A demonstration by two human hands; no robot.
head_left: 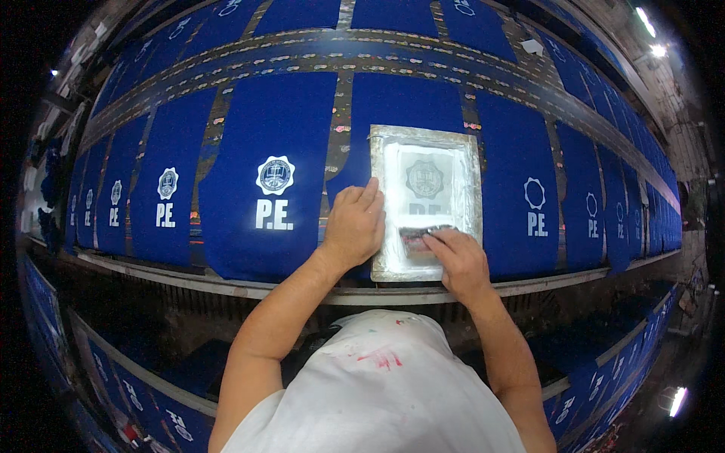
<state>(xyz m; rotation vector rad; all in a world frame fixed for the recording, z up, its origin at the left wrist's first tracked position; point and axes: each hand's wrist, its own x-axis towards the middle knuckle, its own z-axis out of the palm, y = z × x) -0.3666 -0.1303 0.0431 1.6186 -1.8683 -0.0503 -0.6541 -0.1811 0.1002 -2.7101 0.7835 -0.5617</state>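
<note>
Below me, on a long printing table, a silver-framed printing screen lies flat over one blue fabric panel in a row of many. My left hand rests palm down on the frame's left edge, fingers together and stretched out flat, gripping nothing but pressing on the frame. My right hand is curled over a squeegee at the lower part of the screen, fingers bent down on its top edge; the tool lies across the mesh just under the faint crest and letters that show through it.

To the left of the screen, a blue panel bears a finished white crest and letters, and further panels to its left carry the same mark. To the right, a panel shows only a white outline badge above its letters, as do the ones beyond it. More blue pieces lie on a second row at the far side of the table and on a shelf below its near edge. My white shirt, marked with smears of red and green paint, fills the bottom of the view.
</note>
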